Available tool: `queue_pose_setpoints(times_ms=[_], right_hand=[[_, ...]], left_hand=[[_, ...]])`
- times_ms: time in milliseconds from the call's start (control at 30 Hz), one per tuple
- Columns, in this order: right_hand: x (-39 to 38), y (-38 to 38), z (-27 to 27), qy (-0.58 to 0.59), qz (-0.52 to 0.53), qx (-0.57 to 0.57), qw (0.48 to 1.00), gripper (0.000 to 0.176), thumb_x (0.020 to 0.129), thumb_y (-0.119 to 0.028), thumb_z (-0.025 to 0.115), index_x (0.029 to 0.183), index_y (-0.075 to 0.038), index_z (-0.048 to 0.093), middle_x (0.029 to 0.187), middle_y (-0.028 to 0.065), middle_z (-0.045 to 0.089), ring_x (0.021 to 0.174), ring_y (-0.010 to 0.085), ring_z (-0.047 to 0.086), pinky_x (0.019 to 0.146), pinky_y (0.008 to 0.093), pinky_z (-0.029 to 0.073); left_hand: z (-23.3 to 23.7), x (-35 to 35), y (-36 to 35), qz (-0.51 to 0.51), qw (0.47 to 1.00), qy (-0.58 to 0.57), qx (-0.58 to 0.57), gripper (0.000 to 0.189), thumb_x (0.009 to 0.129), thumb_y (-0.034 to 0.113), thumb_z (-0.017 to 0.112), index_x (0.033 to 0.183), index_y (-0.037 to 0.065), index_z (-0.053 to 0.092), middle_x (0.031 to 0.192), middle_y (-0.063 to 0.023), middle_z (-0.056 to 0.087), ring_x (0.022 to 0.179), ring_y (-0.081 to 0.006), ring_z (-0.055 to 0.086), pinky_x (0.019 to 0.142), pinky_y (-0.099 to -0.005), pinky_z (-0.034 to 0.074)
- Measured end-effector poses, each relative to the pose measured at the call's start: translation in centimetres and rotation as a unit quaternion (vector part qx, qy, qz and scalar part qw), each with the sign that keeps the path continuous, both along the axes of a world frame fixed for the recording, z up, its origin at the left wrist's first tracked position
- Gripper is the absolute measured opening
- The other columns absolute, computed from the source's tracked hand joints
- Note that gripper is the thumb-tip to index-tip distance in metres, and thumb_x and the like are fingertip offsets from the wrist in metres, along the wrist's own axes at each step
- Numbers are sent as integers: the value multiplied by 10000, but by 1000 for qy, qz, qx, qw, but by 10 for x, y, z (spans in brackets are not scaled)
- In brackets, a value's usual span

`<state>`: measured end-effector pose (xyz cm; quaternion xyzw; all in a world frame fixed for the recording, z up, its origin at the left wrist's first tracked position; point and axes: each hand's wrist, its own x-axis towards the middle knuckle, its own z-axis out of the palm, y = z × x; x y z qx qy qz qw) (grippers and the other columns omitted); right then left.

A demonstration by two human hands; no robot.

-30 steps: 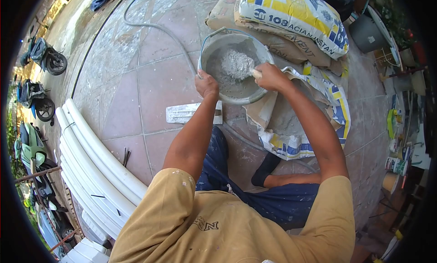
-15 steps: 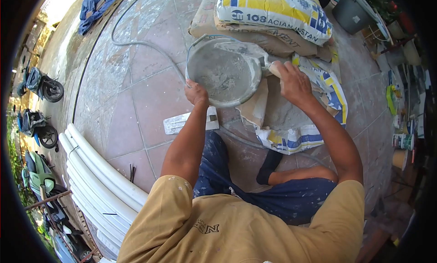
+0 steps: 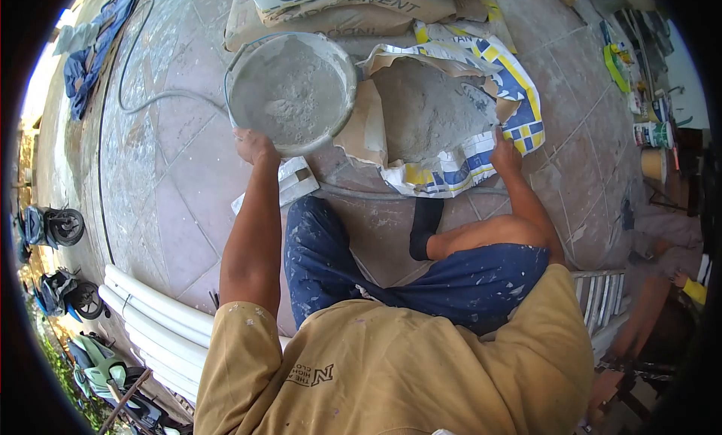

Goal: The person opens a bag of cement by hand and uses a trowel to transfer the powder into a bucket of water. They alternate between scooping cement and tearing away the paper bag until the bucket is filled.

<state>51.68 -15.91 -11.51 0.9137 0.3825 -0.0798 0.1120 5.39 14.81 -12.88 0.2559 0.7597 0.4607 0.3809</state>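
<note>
My left hand [image 3: 256, 146] is closed on the near left rim of a round grey bucket [image 3: 348, 111] with a thin blue handle. Grey powder with lumps lies inside the bucket. To its right is a torn-open paper cement bag [image 3: 481, 158], holding grey powder [image 3: 429, 111]. At the bag's right edge my right hand [image 3: 506, 153] is closed on a trowel [image 3: 479, 100], whose dusty blade dips into the powder; the handle is mostly hidden by the hand. A flat plastering trowel [image 3: 297, 180] lies on the tiles below the bucket.
Stacked full cement bags [image 3: 361, 17] stand behind the bucket. A grey hose [image 3: 169, 95] curves over the tiled floor. White pipes [image 3: 162, 307] lie at the lower left, motorbikes [image 3: 68, 226] beyond. Tubs [image 3: 653, 135] and a metal ladder [image 3: 602, 296] are at the right.
My right hand has moved with the trowel from the bucket's right rim to the cement bag. My left hand stays on the bucket. The view has shifted to the right.
</note>
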Motion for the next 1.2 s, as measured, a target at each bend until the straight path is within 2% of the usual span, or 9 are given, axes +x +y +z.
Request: queue_pose_setpoints(times_ms=[100, 233, 333, 400, 500, 600, 733, 967, 1200], right_hand=[[-12, -23, -16, 114, -45, 70, 990, 629, 812, -161, 615, 1416, -102, 449, 1115, 315, 625, 1021, 455, 631, 870, 518, 509], [-29, -46, -29, 218, 72, 171, 958, 564, 784, -143, 666, 1326, -49, 538, 1085, 293, 648, 1025, 470, 616, 897, 462, 509], [-54, -38, -53, 325, 87, 162, 928, 554, 787, -143, 692, 1315, -33, 564, 1150, 270, 644, 1071, 422, 623, 931, 414, 499], [-84, -20, -47, 350, 48, 129, 927, 576, 790, -98, 734, 1332, -28, 553, 1153, 220, 667, 1017, 299, 668, 892, 351, 512], [-90, -7, -69, 413, 68, 156, 895, 544, 822, -101, 724, 1332, -18, 555, 1084, 184, 688, 918, 247, 681, 820, 335, 530], [-134, 46, -4, 520, -112, -7, 847, 506, 850, -125, 706, 1326, -27, 563, 829, 130, 675, 713, 203, 670, 642, 338, 547], [-143, 69, -77, 626, -88, 153, 759, 469, 887, -103, 691, 1331, -40, 558, 694, 49, 595, 452, 120, 515, 372, 290, 404], [-144, 57, -53, 667, -165, 192, 701, 462, 880, -98, 700, 1322, -53, 572, 702, 48, 587, 464, 128, 522, 393, 290, 416], [-115, 33, -8, 598, -122, 199, 767, 441, 866, -93, 707, 1294, -61, 603, 736, 42, 596, 486, 119, 510, 425, 286, 438]], left_hand=[[-5, 0, 1, 25, 999, -22, 6, 609, 1014, 439, 323, 1196, -70, 602, 1164, -247, 642, 1071, -390, 612, 920, -445, 454], [-1, -1, 0, 24, 1000, -8, 3, 606, 1015, 439, 318, 1193, -65, 603, 1154, -251, 644, 1071, -402, 609, 921, -456, 447], [-14, -5, 4, 15, 1000, 8, 15, 598, 1017, 442, 319, 1193, -52, 607, 1152, -259, 640, 1071, -416, 603, 920, -469, 441], [-6, -3, 2, 11, 1000, 29, -6, 591, 1017, 444, 322, 1190, -42, 611, 1151, -263, 638, 1069, -423, 600, 919, -476, 438], [2, 1, -1, 24, 999, 43, -12, 580, 1019, 440, 325, 1186, -32, 616, 1145, -258, 640, 1062, -426, 600, 914, -476, 440], [6, 4, 0, 22, 999, 34, -9, 574, 1018, 433, 328, 1187, -33, 618, 1141, -257, 642, 1067, -425, 601, 919, -473, 441], [-3, 0, 1, 15, 998, 56, -13, 578, 1015, 428, 336, 1205, -46, 607, 1159, -263, 637, 1092, -426, 594, 937, -468, 438], [-12, -1, 3, 23, 998, 53, -11, 589, 1009, 429, 338, 1208, -59, 602, 1181, -277, 627, 1125, -435, 580, 961, -465, 430], [-2, 1, 0, 23, 999, 39, -18, 610, 1004, 442, 344, 1200, -77, 598, 1189, -294, 617, 1134, -447, 570, 971, -475, 421]])
